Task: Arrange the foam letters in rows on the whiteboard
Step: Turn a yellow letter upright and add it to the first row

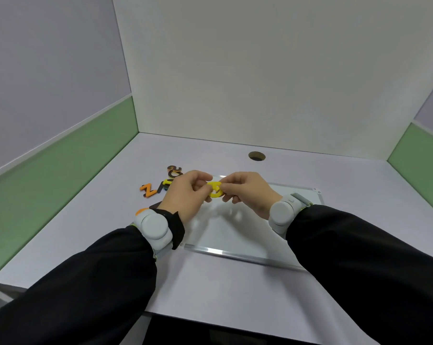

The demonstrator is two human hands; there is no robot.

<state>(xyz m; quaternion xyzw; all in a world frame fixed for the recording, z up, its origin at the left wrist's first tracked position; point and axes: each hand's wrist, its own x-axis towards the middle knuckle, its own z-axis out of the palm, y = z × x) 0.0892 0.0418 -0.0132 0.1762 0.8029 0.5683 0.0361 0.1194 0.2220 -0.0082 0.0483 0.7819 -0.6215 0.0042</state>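
Both hands, left hand and right hand, are pinching one yellow foam letter with closed fingers above the whiteboard near its far-left corner

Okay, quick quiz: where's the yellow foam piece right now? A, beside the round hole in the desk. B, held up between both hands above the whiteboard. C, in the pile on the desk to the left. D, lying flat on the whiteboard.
B: the yellow foam piece is pinched between the left hand and the right hand, raised over the whiteboard.
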